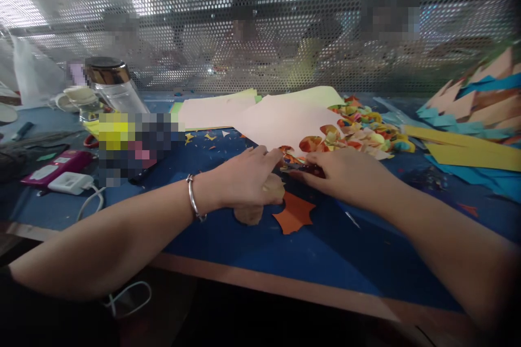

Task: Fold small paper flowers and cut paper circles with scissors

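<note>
Both my hands rest low over the blue table, close together. My left hand (248, 176), a silver bangle at its wrist, has curled fingers over small tan paper pieces (249, 214); what its fingertips grip is unclear. My right hand (342, 173) has its thumb and fingers apart beside small orange and dark scraps (295, 160). An orange paper piece with pointed edges (293, 213) lies between the hands, nearer me. Behind them is a large pale sheet (280, 122), with a heap of colourful curled paper pieces (366, 133) at its right.
Pale sheets (215, 111) lie at the back. A glass bottle (120, 89), a magenta box (59, 168) and a white charger (71, 182) stand left. Yellow paper strips (468, 146) and a folded-paper form (468, 95) are right. Behind a perforated metal screen (268, 59) people show dimly.
</note>
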{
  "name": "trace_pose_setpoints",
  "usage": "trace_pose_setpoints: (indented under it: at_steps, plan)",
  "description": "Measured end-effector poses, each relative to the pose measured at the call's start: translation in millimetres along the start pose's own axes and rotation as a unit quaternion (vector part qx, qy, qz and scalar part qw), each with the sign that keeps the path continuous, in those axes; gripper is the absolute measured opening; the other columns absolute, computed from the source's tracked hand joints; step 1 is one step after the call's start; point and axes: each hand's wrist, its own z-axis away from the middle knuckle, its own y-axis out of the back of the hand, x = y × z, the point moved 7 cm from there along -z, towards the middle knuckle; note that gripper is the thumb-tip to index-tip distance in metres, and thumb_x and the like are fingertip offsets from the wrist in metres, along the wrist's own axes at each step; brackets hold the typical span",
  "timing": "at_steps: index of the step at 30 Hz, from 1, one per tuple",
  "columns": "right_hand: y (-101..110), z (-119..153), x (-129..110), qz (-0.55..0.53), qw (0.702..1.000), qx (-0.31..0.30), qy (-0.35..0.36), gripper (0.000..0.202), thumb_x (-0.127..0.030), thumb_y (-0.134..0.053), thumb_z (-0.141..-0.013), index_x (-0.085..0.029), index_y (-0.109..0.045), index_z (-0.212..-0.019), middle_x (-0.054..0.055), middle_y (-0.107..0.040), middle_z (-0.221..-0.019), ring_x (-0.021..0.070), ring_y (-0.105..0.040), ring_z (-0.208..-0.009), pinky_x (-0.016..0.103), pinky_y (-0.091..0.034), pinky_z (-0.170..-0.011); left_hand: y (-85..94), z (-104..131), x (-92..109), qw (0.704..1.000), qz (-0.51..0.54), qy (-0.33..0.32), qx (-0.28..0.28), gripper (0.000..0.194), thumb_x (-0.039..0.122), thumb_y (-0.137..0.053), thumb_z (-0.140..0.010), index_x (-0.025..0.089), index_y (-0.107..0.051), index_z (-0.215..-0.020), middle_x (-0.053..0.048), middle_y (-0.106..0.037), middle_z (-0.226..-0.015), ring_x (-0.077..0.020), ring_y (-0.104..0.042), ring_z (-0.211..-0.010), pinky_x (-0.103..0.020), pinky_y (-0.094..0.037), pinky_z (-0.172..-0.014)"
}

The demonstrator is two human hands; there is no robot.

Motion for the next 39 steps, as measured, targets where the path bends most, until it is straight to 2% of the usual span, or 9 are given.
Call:
trace_pose_setpoints:
  at_steps: [4,9,11,18,26,30,34,37,39]
  plan:
    - [1.4,1.3,-2.0,-0.006,1.0,-0.01,-0.008,0.045,-0.06,-0.043,-0.097,-0.021,-0.062,-0.081,0.012,-0.072,-0.078,0.0295,-0.067,-0.075,0.034,-0.034,-0.059,9.2,-7.6,-15.9,0.999,-0.007,0.007,0.038,0.04,0.034,-0.053,-0.089,0.013,-0.057,-0.123,-0.016,-0.062,-0.115,-0.0256,-0.059,-0.103,-0.039,-0.045,-0.093]
    - [-0.2,1.5,-1.4,-0.008,1.0,-0.023,-0.015,0.05,-0.064,-0.038,-0.097,-0.021,-0.062,-0.086,0.014,-0.072,-0.082,0.0317,-0.068,-0.08,0.035,-0.035,-0.06,11.2,-15.0,-29.7,0.998,0.058,0.011,0.012,0.046,0.035,-0.063,-0.082,0.012,-0.059,-0.121,-0.011,-0.067,-0.105,-0.0191,-0.06,-0.086,-0.031,-0.047,-0.077]
    - [-0.4,1.2,-0.8,-0.013,1.0,-0.022,-0.015,0.051,-0.065,-0.038,-0.097,-0.021,-0.063,-0.087,0.014,-0.072,-0.084,0.0318,-0.067,-0.081,0.036,-0.035,-0.061,11.8,-17.4,-33.4,0.998,0.065,0.002,0.012,0.039,0.031,-0.064,-0.08,0.013,-0.062,-0.115,-0.01,-0.067,-0.103,-0.0171,-0.06,-0.082,-0.029,-0.046,-0.074]
    - [1.2,1.7,-1.5,-0.016,0.999,-0.021,-0.018,0.052,-0.067,-0.039,-0.096,-0.022,-0.058,-0.079,0.012,-0.07,-0.078,0.0273,-0.064,-0.072,0.034,-0.034,-0.058,19.9,-20.1,-56.0,0.998,-0.031,0.021,0.045,0.023,0.019,-0.056,-0.082,0.013,-0.067,-0.1,-0.012,-0.068,-0.1,-0.0218,-0.06,-0.093,-0.032,-0.042,-0.077]
    - [2.0,2.9,-3.7,0.0,1.0,-0.006,-0.009,0.052,-0.066,-0.039,-0.097,-0.022,-0.062,-0.083,0.012,-0.071,-0.076,0.0286,-0.066,-0.073,0.034,-0.035,-0.057,13.3,-16.0,-39.1,1.0,-0.016,0.006,0.021,0.029,0.042,-0.062,-0.085,0.015,-0.065,-0.093,-0.01,-0.068,-0.096,-0.0186,-0.057,-0.084,-0.03,-0.039,-0.071]
    - [2.4,4.0,-4.4,0.007,1.0,0.006,-0.01,0.051,-0.064,-0.041,-0.096,-0.021,-0.067,-0.089,0.014,-0.074,-0.081,0.0315,-0.068,-0.076,0.035,-0.034,-0.056,9.1,-17.7,-39.7,0.999,0.049,0.023,-0.004,0.029,0.043,-0.063,-0.086,0.015,-0.063,-0.087,-0.007,-0.066,-0.085,-0.0156,-0.054,-0.073,-0.03,-0.038,-0.066]
    - [3.3,5.3,-5.8,0.003,1.0,0.001,-0.017,0.05,-0.062,-0.043,-0.097,-0.019,-0.068,-0.092,0.015,-0.073,-0.079,0.0317,-0.069,-0.076,0.034,-0.035,-0.057,12.8,-20.3,-48.9,0.987,0.151,0.034,0.046,0.032,0.031,-0.073,-0.078,0.015,-0.058,-0.101,-0.004,-0.066,-0.083,-0.0141,-0.057,-0.073,-0.029,-0.041,-0.068]
    - [4.2,6.4,-9.2,-0.023,1.0,-0.015,-0.01,0.05,-0.062,-0.044,-0.097,-0.019,-0.065,-0.085,0.013,-0.071,-0.076,0.0286,-0.067,-0.07,0.033,-0.036,-0.056,15.7,-21.3,-57.4,0.972,0.219,0.039,0.078,0.045,0.035,-0.079,-0.075,0.018,-0.053,-0.106,0.001,-0.062,-0.072,-0.0127,-0.056,-0.065,-0.029,-0.04,-0.063]
    - [4.9,7.3,-12.3,-0.044,0.999,-0.023,0.0,0.047,-0.059,-0.044,-0.098,-0.019,-0.063,-0.081,0.012,-0.07,-0.073,0.0261,-0.065,-0.066,0.033,-0.037,-0.056,15.1,-21.7,-60.5,0.962,0.261,0.045,0.071,0.048,0.038,-0.081,-0.075,0.019,-0.05,-0.108,0.004,-0.059,-0.066,-0.0117,-0.056,-0.059,-0.028,-0.04,-0.059]
